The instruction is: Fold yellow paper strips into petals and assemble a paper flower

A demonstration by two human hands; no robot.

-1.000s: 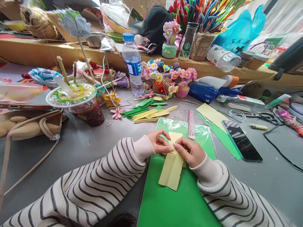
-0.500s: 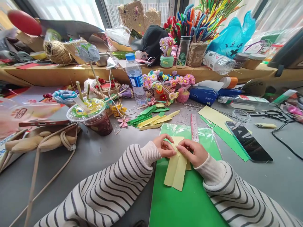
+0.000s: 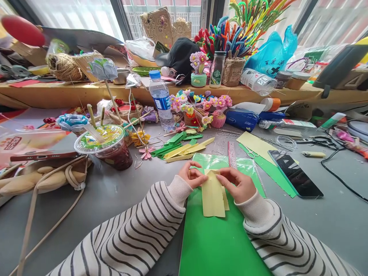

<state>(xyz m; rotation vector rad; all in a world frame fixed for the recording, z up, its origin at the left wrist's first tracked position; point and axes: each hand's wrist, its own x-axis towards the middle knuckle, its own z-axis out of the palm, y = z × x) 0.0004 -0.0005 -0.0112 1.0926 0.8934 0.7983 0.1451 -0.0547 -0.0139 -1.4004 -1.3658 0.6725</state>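
Both my hands pinch a pale yellow strip of folded paper [image 3: 213, 195] at its top end. My left hand [image 3: 192, 175] grips the left top corner, my right hand [image 3: 239, 184] the right top corner. The paper hangs down over a green sheet [image 3: 218, 241] lying on the grey table in front of me. Just beyond my fingers lies a clear bag of green paper [image 3: 221, 161] and a pink ruler [image 3: 231, 154]. Cut green and yellow paper strips [image 3: 181, 145] lie further back.
A drink cup with straw [image 3: 107, 145] stands at the left, a water bottle [image 3: 161, 99] behind the strips. A phone [image 3: 296, 173] lies at the right on green and yellow paper, with small scissors [image 3: 252, 154] and black scissors [image 3: 322, 142]. Craft flowers crowd the wooden shelf [image 3: 86, 92].
The yellow paper has been folded shorter and now hangs straight instead of slanting left. My hands stay at its top end. The view has shifted slightly.
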